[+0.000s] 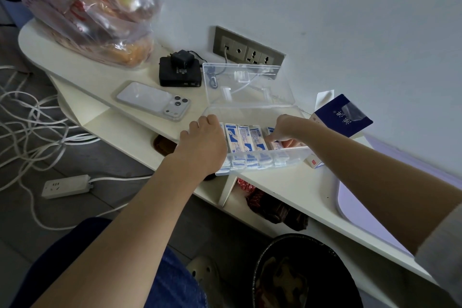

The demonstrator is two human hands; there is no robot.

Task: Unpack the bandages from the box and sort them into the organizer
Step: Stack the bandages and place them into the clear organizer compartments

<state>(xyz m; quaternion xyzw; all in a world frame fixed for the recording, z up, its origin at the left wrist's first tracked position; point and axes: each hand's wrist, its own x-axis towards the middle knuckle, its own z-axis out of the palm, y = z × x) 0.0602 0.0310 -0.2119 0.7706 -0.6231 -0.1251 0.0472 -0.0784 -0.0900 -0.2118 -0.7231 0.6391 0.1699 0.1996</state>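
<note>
A clear plastic organizer [297, 155] sits on the white table with its lid [247, 85] tipped open toward the wall. Several white-and-blue wrapped bandages [246, 139] lie side by side in its compartments. My left hand [205, 137] grips the organizer's left end, fingers curled over the rim. My right hand [285, 129] reaches into the right compartments, its fingertips down on the bandages there; whether it pinches one is hidden. The bandage box [313, 161], white with red, lies behind the organizer's right end, mostly hidden.
A dark blue carton [343, 117] stands by the wall at right. A phone [152, 101], a black device with a charger [180, 70] and a bag of bread [100, 12] sit to the left. A wall socket [247, 51] is behind. A bin [302, 272] stands below.
</note>
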